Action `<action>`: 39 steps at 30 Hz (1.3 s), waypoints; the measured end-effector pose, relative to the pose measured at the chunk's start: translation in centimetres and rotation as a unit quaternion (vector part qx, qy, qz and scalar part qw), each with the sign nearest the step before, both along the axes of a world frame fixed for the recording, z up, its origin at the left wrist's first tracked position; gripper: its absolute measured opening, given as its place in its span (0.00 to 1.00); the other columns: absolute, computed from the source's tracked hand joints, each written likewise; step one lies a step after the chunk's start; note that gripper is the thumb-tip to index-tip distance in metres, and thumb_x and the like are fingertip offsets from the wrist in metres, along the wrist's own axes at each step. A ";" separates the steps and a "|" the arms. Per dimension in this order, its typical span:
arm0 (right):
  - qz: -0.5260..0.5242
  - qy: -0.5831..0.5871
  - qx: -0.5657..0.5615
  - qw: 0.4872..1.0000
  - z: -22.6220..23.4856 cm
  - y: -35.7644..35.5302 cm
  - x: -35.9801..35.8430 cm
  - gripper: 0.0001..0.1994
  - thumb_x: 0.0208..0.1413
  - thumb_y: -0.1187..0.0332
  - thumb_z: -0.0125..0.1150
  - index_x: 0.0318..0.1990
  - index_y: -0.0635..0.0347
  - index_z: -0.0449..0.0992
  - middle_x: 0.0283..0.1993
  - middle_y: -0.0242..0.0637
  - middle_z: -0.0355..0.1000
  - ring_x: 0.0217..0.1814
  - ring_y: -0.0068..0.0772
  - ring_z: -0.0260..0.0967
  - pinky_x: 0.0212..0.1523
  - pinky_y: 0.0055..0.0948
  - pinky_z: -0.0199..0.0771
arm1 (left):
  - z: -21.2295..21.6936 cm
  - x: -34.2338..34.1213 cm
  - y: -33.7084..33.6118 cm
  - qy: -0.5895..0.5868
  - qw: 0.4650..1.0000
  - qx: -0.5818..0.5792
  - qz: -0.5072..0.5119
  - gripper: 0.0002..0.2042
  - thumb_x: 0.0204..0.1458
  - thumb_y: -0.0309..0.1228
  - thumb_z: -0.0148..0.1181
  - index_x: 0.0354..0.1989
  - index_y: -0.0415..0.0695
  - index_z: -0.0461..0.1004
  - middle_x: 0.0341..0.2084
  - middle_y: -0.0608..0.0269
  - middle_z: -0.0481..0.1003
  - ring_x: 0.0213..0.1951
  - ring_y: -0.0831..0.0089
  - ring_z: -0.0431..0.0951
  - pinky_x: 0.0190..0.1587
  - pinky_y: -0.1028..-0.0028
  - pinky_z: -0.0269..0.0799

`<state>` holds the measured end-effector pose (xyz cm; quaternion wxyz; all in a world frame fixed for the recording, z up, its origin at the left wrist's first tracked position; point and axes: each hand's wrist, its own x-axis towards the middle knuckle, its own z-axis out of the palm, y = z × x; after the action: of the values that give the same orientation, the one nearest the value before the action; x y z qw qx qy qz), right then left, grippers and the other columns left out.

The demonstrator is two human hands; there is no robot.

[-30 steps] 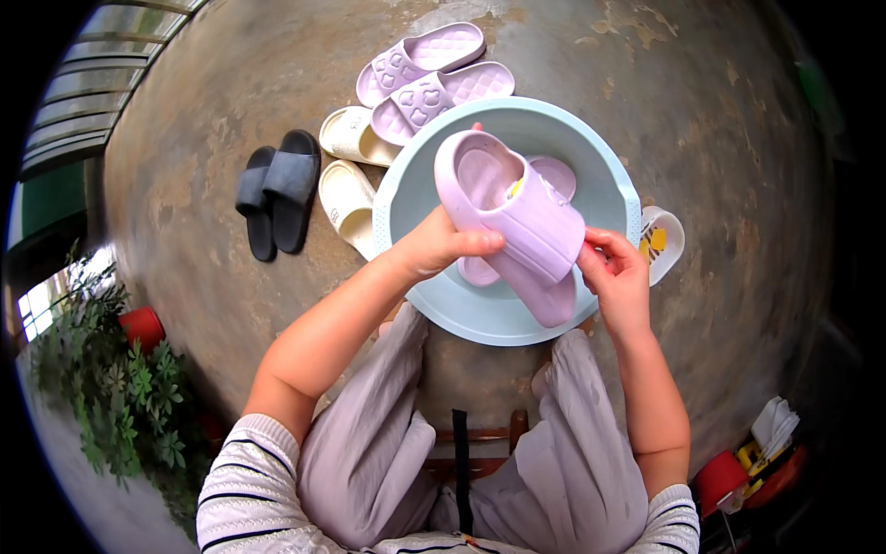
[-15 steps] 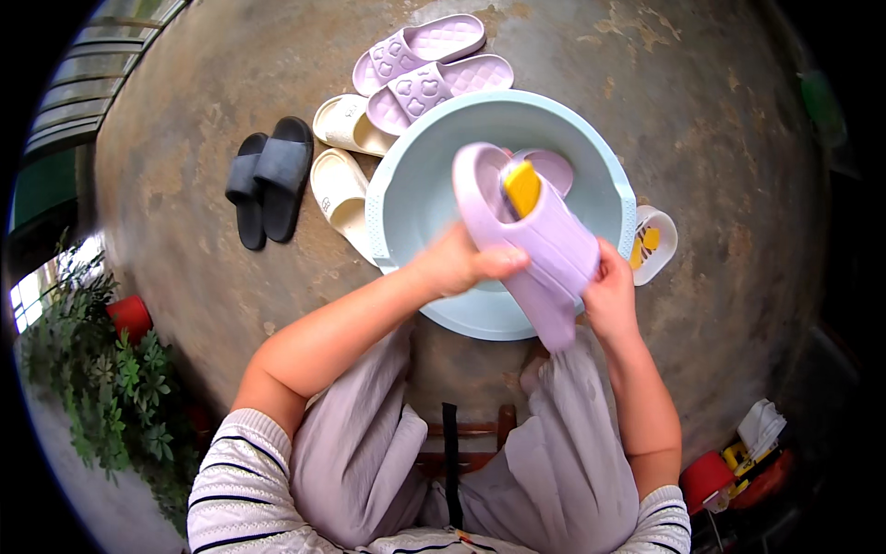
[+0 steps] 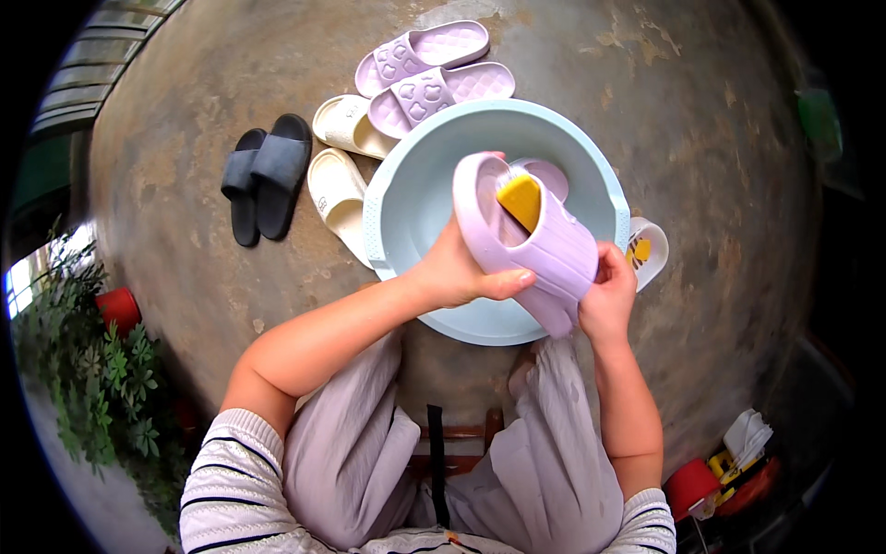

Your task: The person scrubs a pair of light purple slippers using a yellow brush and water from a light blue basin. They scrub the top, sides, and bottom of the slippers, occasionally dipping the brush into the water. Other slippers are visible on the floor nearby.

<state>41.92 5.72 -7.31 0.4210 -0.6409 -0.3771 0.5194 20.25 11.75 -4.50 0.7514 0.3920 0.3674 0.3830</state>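
My left hand [image 3: 461, 272] grips a lilac slipper [image 3: 544, 249] by its side and holds it tilted over a pale blue basin [image 3: 406, 198]. My right hand [image 3: 604, 300] is closed at the slipper's near end. The head of a yellow brush [image 3: 520, 200] pokes out from under the strap, over the footbed, and its handle is hidden toward my right hand. A second lilac slipper [image 3: 552, 174] lies in the basin, mostly hidden behind the held one.
On the concrete floor lie a lilac slipper pair [image 3: 429, 69], a cream pair [image 3: 340, 171] and a dark grey pair [image 3: 263, 175]. A small white dish with something yellow in it [image 3: 644, 251] sits right of the basin. Potted plants [image 3: 101, 369] stand left, red containers [image 3: 711, 480] lower right.
The slipper has turned so its footbed faces up, and the yellow brush has come through under the strap. Both hands have shifted a little to the right over the basin.
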 end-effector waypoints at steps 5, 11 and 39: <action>-0.016 0.027 -0.033 0.999 0.0 0.9 -1.3 0.10 0.50 0.81 0.67 0.38 0.64 0.74 0.38 0.29 0.75 0.39 0.15 0.70 0.42 0.18 0.71 | -1.4 -0.1 -0.3 0.085 0.992 0.098 -0.007 0.60 0.36 0.39 0.78 0.70 0.43 0.33 0.57 0.54 0.60 0.61 0.63 0.62 0.64 0.63 0.61; 0.016 0.036 -0.006 0.999 0.6 1.9 -2.3 0.10 0.49 0.82 0.67 0.38 0.64 0.74 0.37 0.29 0.75 0.38 0.16 0.71 0.43 0.20 0.72 | -1.6 -0.4 0.1 0.087 0.989 0.055 -0.107 0.57 0.38 0.38 0.77 0.71 0.42 0.36 0.60 0.52 0.58 0.63 0.62 0.61 0.65 0.62 0.61; 0.026 0.083 -0.089 0.992 0.3 2.2 -1.3 0.06 0.52 0.82 0.65 0.36 0.65 0.74 0.33 0.30 0.76 0.34 0.16 0.71 0.38 0.20 0.72 | -1.6 -0.9 -0.4 0.058 0.994 0.087 -0.040 0.62 0.33 0.38 0.78 0.72 0.46 0.34 0.59 0.52 0.59 0.61 0.61 0.63 0.64 0.63 0.61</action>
<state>40.62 7.96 -6.97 0.3789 -0.6205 -0.3098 0.6127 19.35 11.33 -6.13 0.7068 0.4914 0.3600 0.3598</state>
